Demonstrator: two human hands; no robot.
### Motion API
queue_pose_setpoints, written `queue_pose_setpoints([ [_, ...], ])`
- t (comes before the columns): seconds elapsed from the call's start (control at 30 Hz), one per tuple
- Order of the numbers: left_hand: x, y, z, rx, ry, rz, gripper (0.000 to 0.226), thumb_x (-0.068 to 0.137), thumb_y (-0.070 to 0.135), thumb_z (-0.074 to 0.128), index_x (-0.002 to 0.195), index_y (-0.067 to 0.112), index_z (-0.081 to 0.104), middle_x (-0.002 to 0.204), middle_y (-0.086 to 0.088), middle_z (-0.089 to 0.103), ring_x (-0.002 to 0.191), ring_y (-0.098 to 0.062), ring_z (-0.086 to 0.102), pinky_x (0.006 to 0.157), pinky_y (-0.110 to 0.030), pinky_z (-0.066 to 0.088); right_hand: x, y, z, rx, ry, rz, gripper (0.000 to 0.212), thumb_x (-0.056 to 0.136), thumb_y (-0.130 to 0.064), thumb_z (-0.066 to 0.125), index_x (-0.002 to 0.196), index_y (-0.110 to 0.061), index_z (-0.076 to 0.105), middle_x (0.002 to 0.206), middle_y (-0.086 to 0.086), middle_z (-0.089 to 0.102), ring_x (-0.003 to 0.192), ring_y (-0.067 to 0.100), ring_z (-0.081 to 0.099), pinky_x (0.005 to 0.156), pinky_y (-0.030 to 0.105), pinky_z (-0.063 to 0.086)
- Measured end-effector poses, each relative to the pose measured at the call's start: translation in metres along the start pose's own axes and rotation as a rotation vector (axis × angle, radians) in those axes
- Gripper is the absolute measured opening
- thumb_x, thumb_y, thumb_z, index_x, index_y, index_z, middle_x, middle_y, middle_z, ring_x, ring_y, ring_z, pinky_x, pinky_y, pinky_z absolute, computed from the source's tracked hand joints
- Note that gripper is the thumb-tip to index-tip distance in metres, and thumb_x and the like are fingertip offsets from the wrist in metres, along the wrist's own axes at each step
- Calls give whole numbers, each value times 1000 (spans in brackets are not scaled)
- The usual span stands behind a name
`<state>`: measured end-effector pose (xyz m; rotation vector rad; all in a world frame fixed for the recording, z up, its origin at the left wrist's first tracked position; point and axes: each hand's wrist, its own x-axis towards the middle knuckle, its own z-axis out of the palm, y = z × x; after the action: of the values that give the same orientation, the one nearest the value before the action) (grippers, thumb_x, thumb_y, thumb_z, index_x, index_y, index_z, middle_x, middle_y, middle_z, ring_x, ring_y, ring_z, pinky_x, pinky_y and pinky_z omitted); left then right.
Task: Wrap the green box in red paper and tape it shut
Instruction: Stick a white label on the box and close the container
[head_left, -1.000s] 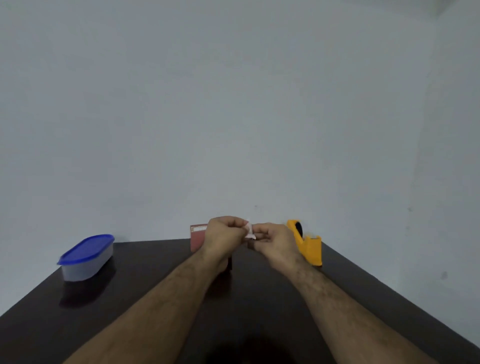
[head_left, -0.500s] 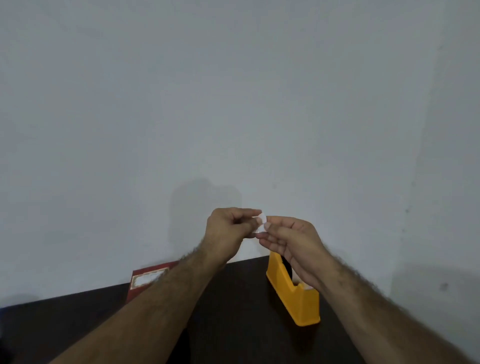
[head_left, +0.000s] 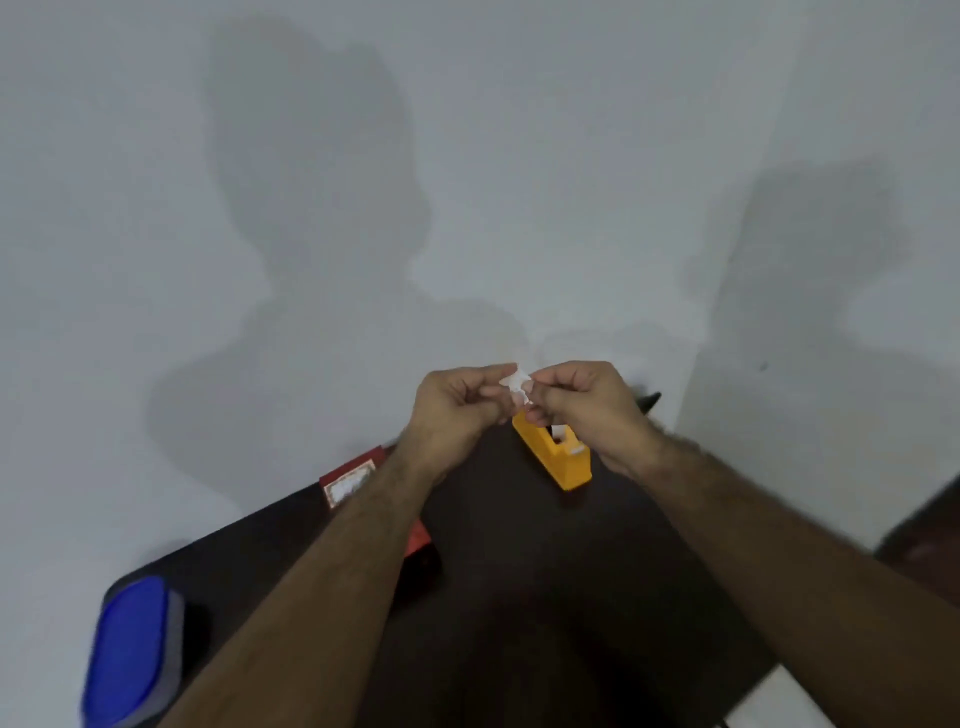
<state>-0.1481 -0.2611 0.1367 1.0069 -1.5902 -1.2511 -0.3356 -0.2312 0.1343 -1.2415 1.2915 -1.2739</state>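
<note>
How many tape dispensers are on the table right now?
1. The yellow tape dispenser stands at the far side of the dark table, just below the right hand. The forearms may hide others.

Both forearms bare to the frame's lower edge; no sleeves, watch, bracelets or rings visible. Dark hair along both forearms, denser toward the wrists. Left hand (head_left: 457, 410) and right hand (head_left: 587, 405) bare, ungloved, above the dark table (head_left: 571, 597). Nails short, detail blurred.
</note>
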Motion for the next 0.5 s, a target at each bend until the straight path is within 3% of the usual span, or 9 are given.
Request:
queue_pose_setpoints([
  [0.1, -7, -2, 1, 82, -107, 51, 26, 93, -1, 77, 118, 7, 80, 100, -3, 83, 96, -19, 79, 94, -36, 61, -23, -2, -7, -3, -41, 89, 17, 100, -1, 68, 113, 6, 75, 95, 24, 77, 75, 18, 75, 74, 28, 64],
  [0.2, -11, -12, 13, 147, -92, 68, 15, 93, 5, 78, 107, 9, 84, 100, -1, 83, 100, -20, 78, 98, -41, 60, -45, 3, -15, 45, -83, 141, 20, 99, -4, 70, 117, 4, 75, 99, 20, 79, 86, 22, 77, 82, 33, 64],
  [0.33, -18, -32, 57, 90, -35, 5, 14, 95, 12, 77, 96, 23, 86, 91, 4, 82, 94, -15, 77, 90, -36, 61, -57, 27, -25, -34, 220, 109, 16, 91, -14, 83, 104, -4, 82, 86, 15, 80, 77, 20, 76, 77, 37, 64],
  [0.4, -18, -46, 84, -25, 16, -94, 11, 98, 19, 76, 98, 25, 85, 91, -3, 82, 92, -18, 76, 87, -37, 61, -54, 43, -44, -248, 337, 3, 24, 86, -23, 88, 106, -9, 83, 83, 0, 81, 77, 6, 76, 75, 23, 60],
  [0.43, -17, -51, 97, -88, 21, -146, 11, 98, 21, 76, 97, 25, 85, 92, -11, 80, 88, -19, 73, 84, -37, 59, -53, 49, -54, -340, 326, -61, 30, 86, -24, 88, 112, -11, 83, 89, -6, 81, 82, 1, 76, 78, 18, 59],
  [0.5, -14, -63, 125, -155, 11, -239, 14, 100, 24, 75, 91, 21, 86, 90, -24, 75, 81, -19, 64, 77, -36, 53, -46, 65, -85, -447, 227, -162, 28, 90, -21, 83, 117, -12, 82, 101, -8, 81, 94, -1, 75, 88, 20, 60],
])
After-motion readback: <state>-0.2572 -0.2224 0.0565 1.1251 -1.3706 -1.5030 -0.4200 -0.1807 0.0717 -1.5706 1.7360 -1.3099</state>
